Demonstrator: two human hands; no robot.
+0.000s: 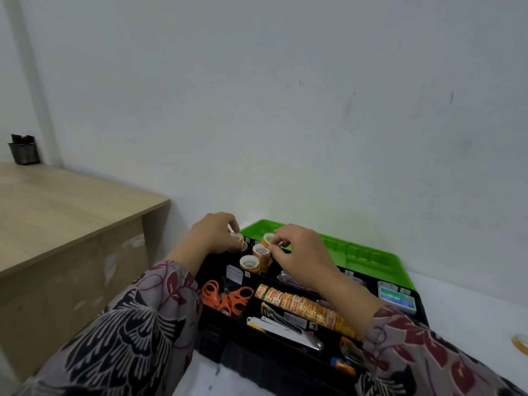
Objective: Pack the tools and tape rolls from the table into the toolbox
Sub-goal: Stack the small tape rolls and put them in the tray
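Note:
A black toolbox (285,358) with an open green lid (357,252) lies on a white table. My left hand (213,232) grips a small orange-and-white tape roll (238,239) over the back-left compartment. My right hand (303,252) pinches another small tape roll (268,240) just above stacked rolls (260,251) in the neighbouring compartment. A row of rolls (303,305) on edge fills a middle slot. Orange scissors (227,297) lie front left, a stapler (288,327) in the front tray.
A tape roll (521,342) lies on the white table at the right edge. A green-and-white staple box (398,301) sits in the toolbox's right compartment. A wooden desk (65,207) stands to the left with a black pen holder (24,151). The white wall is close behind.

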